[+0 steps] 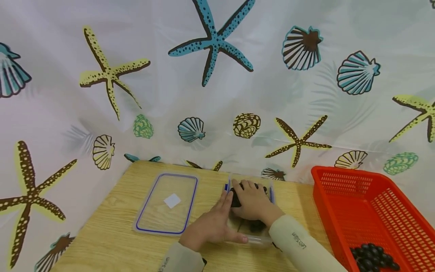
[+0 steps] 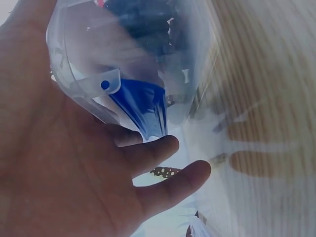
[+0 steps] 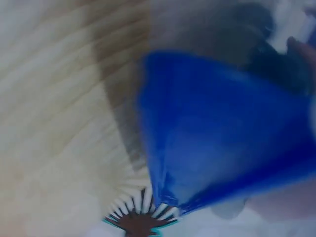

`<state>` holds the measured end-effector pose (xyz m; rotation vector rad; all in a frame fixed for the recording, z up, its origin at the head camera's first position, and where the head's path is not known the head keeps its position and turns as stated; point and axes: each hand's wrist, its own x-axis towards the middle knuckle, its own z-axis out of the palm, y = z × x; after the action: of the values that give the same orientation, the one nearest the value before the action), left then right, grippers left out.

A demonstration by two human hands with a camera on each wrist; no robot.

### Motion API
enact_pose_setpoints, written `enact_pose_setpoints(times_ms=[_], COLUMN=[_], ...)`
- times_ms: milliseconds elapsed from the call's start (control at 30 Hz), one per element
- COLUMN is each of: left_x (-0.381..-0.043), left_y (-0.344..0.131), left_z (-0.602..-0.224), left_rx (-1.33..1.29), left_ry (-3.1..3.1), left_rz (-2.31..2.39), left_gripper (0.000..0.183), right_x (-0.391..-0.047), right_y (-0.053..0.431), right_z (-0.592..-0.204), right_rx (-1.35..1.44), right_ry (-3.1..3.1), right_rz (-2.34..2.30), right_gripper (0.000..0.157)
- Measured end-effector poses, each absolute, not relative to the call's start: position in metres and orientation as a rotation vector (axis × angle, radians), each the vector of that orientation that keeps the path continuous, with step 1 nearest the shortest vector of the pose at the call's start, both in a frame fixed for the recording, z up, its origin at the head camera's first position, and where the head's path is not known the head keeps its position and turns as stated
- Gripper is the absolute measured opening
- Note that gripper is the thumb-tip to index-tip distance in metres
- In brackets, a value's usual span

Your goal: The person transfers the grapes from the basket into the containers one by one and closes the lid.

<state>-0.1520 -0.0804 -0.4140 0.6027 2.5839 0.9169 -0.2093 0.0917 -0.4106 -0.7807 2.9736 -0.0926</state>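
Note:
A clear plastic box (image 1: 258, 239) with blue side clips stands on the table, holding dark round grapes (image 1: 235, 199). My left hand (image 1: 212, 224) lies against its left side, fingers fairly straight and thumb along the front. Up close in the left wrist view, that hand (image 2: 84, 163) has its fingers spread beside a blue clip (image 2: 143, 101). Reaching in from the right, my right hand (image 1: 251, 200) has its fingers bent over grapes inside the box. The right wrist view is mostly filled by another blue clip (image 3: 222, 128), with blurred dark grapes (image 3: 276, 64) behind the wall.
A clear lid (image 1: 159, 207) with a blue seal and a white square label lies flat on the wooden table (image 1: 112, 211) to the left. A red plastic basket (image 1: 350, 204) at the right holds more grapes (image 1: 372, 257). Behind hangs a shell-and-starfish curtain (image 1: 217, 102).

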Motion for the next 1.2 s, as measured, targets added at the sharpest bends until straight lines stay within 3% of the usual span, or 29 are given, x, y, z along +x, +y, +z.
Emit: enact_pose_setpoints(times_ms=[200,433,733,933,1200], left_x=[-0.154,-0.154,-0.154,-0.151,-0.149], left_y=[-0.079,-0.080,-0.082,-0.080,-0.079], left_z=[-0.413,-0.411,-0.413,-0.411,-0.413], left_rx=[0.578,0.533,0.541,0.542,0.533], left_ry=[2.572,2.569,2.548,2.553,2.553], left_rz=[0.918,0.928,0.965,0.952,0.945], left_gripper=[0.132,0.133,0.133,0.134,0.134], right_x=[-0.212,-0.204,-0.169,-0.153,-0.143], right_y=[0.113,0.154,0.231,0.292,0.352], right_z=[-0.378,-0.328,-0.295,-0.300,-0.318], right_rx=[-0.730,-0.693,-0.599,-0.449,-0.281], right_ry=[2.898,2.967,2.914,2.949,2.775], right_rz=[-0.590,-0.614,-0.602,-0.453,-0.357], right_gripper=[0.070,0.054,0.057,0.063,0.082])
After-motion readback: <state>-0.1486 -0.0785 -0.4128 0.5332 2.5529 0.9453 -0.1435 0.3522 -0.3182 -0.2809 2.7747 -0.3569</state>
